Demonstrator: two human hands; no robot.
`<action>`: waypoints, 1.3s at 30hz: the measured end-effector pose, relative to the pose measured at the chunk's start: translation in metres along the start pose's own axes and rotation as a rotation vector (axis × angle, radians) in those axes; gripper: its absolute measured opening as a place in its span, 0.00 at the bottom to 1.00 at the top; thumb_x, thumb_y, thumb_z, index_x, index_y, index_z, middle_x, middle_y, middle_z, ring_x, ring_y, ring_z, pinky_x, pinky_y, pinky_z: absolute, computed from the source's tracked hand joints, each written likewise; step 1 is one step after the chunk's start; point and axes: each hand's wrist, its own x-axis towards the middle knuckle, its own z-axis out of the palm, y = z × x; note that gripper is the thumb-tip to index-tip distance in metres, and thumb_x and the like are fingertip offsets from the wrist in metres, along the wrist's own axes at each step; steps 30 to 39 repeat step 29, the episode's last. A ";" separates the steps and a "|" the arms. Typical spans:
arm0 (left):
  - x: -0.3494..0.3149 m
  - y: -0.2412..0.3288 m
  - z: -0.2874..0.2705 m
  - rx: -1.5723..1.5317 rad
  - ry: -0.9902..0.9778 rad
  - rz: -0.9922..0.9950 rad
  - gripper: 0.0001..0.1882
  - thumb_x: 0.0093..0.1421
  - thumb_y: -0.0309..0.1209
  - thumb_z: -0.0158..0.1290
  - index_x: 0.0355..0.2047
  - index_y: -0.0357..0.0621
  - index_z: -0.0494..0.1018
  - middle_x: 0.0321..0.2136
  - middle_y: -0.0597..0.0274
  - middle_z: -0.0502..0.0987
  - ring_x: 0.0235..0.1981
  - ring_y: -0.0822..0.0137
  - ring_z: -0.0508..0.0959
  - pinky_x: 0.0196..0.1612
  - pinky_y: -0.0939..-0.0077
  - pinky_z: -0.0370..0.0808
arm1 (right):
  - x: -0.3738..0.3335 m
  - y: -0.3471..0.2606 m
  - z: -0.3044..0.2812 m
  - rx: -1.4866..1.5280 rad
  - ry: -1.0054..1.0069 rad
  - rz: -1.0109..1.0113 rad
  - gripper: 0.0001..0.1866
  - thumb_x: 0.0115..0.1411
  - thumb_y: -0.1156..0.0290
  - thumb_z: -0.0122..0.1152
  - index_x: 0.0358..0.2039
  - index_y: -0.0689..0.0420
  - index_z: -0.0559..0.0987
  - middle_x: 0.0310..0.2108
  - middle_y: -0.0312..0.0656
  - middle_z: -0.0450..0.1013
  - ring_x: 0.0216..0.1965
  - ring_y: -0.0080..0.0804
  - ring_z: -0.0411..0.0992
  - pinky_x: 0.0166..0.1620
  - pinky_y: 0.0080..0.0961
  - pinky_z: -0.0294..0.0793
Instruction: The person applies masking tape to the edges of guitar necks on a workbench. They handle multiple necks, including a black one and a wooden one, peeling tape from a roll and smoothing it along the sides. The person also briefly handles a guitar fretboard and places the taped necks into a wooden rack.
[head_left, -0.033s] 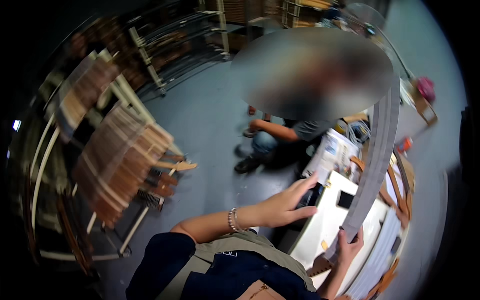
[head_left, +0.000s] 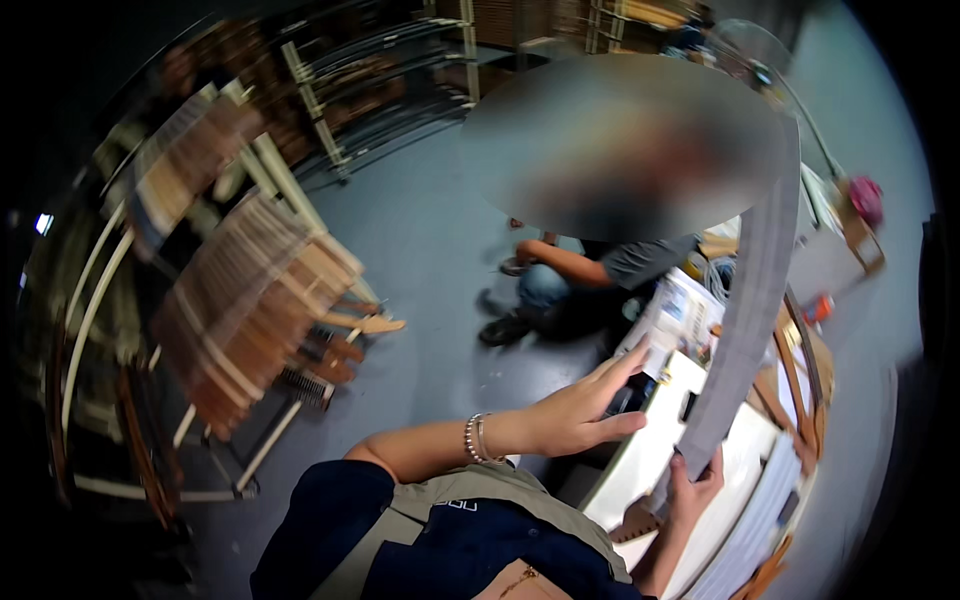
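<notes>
My right hand grips the lower part of a long, flat grey strip, thumb on one side and fingers behind. The strip slants up and to the right, and its far end passes beside the blurred oval. Stretched out over the near left edge of a white table, my left hand holds nothing, its thumb apart from the fingers. A beaded bracelet circles that wrist. Close to my right wrist shows a brown piece with a row of small dark marks, partly hidden.
Pale strips and brown strips lie along the table's right side. A printed sheet lies at its far end. Beyond the table a person in a dark grey sleeve sits low. At left stands a rack with brown strips.
The whole view has shifted slightly, with the surroundings moved to the right. The grey strip leans a little differently over the table. My grip stays the same.
</notes>
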 end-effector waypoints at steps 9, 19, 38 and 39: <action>-0.144 0.081 -0.076 -0.081 1.043 0.343 0.35 0.65 0.53 0.34 0.59 0.36 0.45 0.52 0.44 0.62 0.50 0.56 0.69 0.48 0.61 0.72 | -0.054 -0.151 0.253 0.323 -0.987 -0.582 0.36 0.42 0.74 0.72 0.52 0.66 0.67 0.44 0.51 0.73 0.44 0.33 0.73 0.46 0.28 0.71; -0.420 0.230 -0.239 0.116 1.477 0.801 0.27 0.67 0.48 0.31 0.54 0.37 0.60 0.44 0.47 0.68 0.43 0.58 0.72 0.44 0.65 0.75 | -0.196 -0.264 0.411 0.123 -1.497 -1.163 0.49 0.40 0.52 0.71 0.61 0.57 0.59 0.51 0.49 0.66 0.48 0.48 0.66 0.50 0.38 0.64; -0.512 0.281 -0.462 -0.363 1.534 0.597 0.22 0.67 0.42 0.34 0.53 0.39 0.57 0.44 0.42 0.67 0.41 0.50 0.73 0.46 0.53 0.74 | -0.274 -0.259 0.489 0.674 -1.607 -0.119 0.54 0.39 0.60 0.77 0.61 0.64 0.54 0.56 0.47 0.60 0.58 0.33 0.59 0.59 0.32 0.55; -0.512 0.281 -0.462 -0.363 1.534 0.597 0.22 0.67 0.42 0.34 0.53 0.39 0.57 0.44 0.42 0.67 0.41 0.50 0.73 0.46 0.53 0.74 | -0.274 -0.259 0.489 0.674 -1.607 -0.119 0.54 0.39 0.60 0.77 0.61 0.64 0.54 0.56 0.47 0.60 0.58 0.33 0.59 0.59 0.32 0.55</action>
